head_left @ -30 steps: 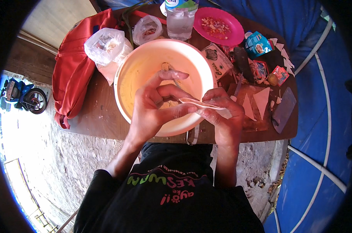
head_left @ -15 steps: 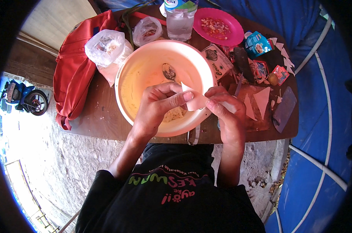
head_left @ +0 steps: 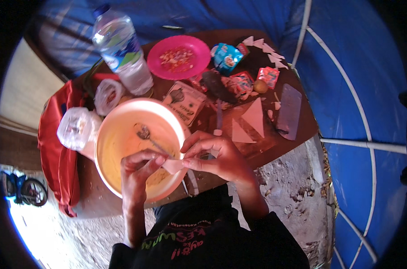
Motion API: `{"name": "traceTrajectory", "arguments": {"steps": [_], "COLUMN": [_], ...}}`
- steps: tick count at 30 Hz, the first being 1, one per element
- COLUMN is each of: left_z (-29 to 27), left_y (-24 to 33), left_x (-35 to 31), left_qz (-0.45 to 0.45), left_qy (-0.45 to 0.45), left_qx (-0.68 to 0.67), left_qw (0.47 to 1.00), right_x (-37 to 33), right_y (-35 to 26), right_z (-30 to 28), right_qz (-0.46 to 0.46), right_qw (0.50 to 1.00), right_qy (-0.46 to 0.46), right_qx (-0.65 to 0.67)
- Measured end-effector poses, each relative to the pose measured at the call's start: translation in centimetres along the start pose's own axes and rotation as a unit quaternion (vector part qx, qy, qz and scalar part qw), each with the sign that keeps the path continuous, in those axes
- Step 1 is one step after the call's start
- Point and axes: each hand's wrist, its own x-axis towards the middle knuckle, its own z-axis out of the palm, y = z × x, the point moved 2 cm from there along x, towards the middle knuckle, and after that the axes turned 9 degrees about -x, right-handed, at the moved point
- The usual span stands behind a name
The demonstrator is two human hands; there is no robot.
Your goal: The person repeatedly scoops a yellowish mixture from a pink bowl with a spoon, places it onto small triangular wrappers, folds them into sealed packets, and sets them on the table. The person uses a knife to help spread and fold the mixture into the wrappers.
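A small, pale, thin folded sheet point(head_left: 172, 166), perhaps dough or wrapper, is stretched between my two hands above the near rim of a big cream basin point(head_left: 104, 134). My left hand point(head_left: 138, 172) pinches its left end between thumb and fingers. On the other end, my right hand point(head_left: 221, 157) closes its thumb and fingertips. Inside the basin lies a metal spoon point(head_left: 143, 132), with smears of yellowish mixture around it. To the right, pale triangular sheets point(head_left: 255, 116) rest on a brown board point(head_left: 271, 133), next to a knife point(head_left: 219, 117).
A water bottle point(head_left: 125, 54), a pink plate point(head_left: 156, 67) of chopped red and pale bits and a blue packet point(head_left: 226, 58) stand at the back. Small pale triangles point(head_left: 268, 48) line the far right edge. Plastic bags point(head_left: 75, 128) and a red bag point(head_left: 60, 152) are left.
The view has turned and shifted, so the table appears tilted and moved left. Both hands still hold the pale sheet, which now looks flatter and more folded between them.
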Motion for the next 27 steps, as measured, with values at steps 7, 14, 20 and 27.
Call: {"name": "traceTrajectory", "arguments": {"steps": [7, 14, 20, 27], "left_z": [-1.8, -6.6, -8.3, -9.3], "left_y": [0.6, 0.1, -1.0, -1.3], "left_x": [-0.5, -1.5, -1.7, -1.7], "left_qz": [0.080, 0.237, 0.234, 0.250], "left_qy": [0.131, 0.232, 0.267, 0.292], "left_qx": [0.160, 0.319, 0.250, 0.206], "left_qw": [0.975, 0.888, 0.901, 0.900], "right_x": [-1.5, -0.6, 8.1, 16.6], "right_y": [-1.5, 0.5, 6.8, 9.9], "right_z": [-8.9, -27.2, -40.4, -44.7], "right_qz": [-0.025, -0.018, 0.098, -0.003], "right_qw": [0.991, 0.877, 0.761, 0.787], "right_qy": [0.110, 0.335, 0.280, 0.162], "right_qx": [-0.071, -0.344, -0.576, -0.596]}}
